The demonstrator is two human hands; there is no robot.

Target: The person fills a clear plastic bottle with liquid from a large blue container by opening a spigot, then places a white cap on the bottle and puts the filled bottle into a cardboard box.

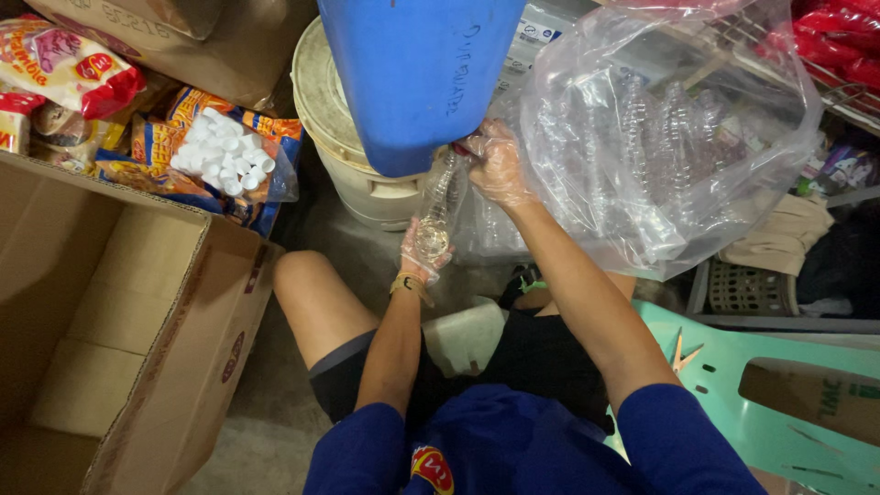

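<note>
Left hand (423, 252) grips the base of a clear plastic bottle (438, 206) with a bit of liquid, right hand (498, 165) pinches its neck under the blue jug (417, 73). Bag of white caps (229, 156) and an open cardboard box (119, 321) on the floor.

Clear plastic bottle (438, 206), small and slim, tilted with its neck up under the lower edge of a blue container (417, 73), a little pale liquid pooled at its base, base low near the knees, container hanging upright above a cream bucket
</note>
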